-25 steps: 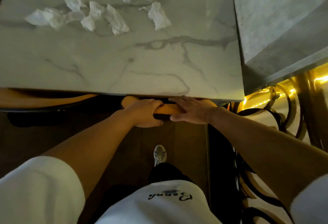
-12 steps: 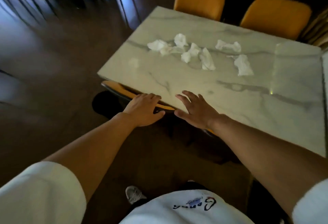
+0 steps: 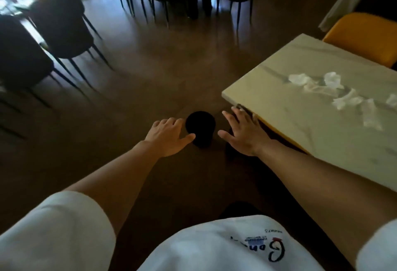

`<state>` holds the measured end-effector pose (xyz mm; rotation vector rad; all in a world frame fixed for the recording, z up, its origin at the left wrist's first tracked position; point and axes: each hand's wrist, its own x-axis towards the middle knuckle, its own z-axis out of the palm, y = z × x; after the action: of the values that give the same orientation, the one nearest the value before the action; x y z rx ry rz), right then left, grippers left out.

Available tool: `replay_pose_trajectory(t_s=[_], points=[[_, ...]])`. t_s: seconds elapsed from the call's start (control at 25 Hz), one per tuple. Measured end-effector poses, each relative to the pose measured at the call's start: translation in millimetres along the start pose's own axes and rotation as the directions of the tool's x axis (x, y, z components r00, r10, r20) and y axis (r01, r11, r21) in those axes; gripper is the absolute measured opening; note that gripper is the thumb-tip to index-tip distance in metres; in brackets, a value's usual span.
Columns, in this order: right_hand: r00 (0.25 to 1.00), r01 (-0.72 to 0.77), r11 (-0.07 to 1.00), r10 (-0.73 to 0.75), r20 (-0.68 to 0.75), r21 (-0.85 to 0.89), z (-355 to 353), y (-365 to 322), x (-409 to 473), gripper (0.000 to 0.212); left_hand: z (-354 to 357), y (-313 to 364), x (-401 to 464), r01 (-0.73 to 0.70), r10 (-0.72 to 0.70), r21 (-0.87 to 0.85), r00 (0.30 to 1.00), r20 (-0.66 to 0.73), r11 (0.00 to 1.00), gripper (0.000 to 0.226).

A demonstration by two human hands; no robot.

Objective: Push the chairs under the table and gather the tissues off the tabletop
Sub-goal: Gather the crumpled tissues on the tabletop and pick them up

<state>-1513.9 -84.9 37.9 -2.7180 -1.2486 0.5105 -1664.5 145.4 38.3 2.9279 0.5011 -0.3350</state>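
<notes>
- Head view is showing both hands out front, spread apart and holding nothing: left hand (image 3: 169,136) and right hand (image 3: 243,134), fingers loose, either side of a dark bin (image 3: 200,128) on the floor.
- Near chair (image 3: 277,129) is looking tucked under the table (image 3: 268,90), only an orange edge peeking out, so I'd say the tissue step is coming up.
- Tissues (image 3: 335,96) are sitting crumpled mid-tabletop, well away from both hands.
- Next move is probably reaching right and scooping them together.

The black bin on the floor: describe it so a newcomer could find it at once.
Start at the marble table on the right and go to its near-left corner. Just left of it on the dark floor stands the bin, between the left hand and right hand. It is round, black and low, unlike the legged chairs.
</notes>
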Motion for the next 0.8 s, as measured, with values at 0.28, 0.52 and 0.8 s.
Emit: replay_pose_trajectory(t_s=[0.28, 0.52, 0.8], points=[[0.991, 0.064, 0.997, -0.058, 0.122, -0.041, 35, -64, 110, 0.079, 21, -114, 25, 0.108, -0.104, -0.033, 0.991, 0.089, 0.994, 0.092], [0.974, -0.037, 0.998, 0.024, 0.226, 0.055, 82, -92, 239, 0.079, 23, -206, 103, 0.126, -0.125, 0.009, 0.973, 0.197, 0.992, 0.090], [0.963, -0.186, 0.963, 0.139, 0.232, 0.195, 63, -131, 367, 0.082, -7, -293, 216, 0.144, -0.138, -0.004, 0.953, 0.269, 0.990, 0.092]])
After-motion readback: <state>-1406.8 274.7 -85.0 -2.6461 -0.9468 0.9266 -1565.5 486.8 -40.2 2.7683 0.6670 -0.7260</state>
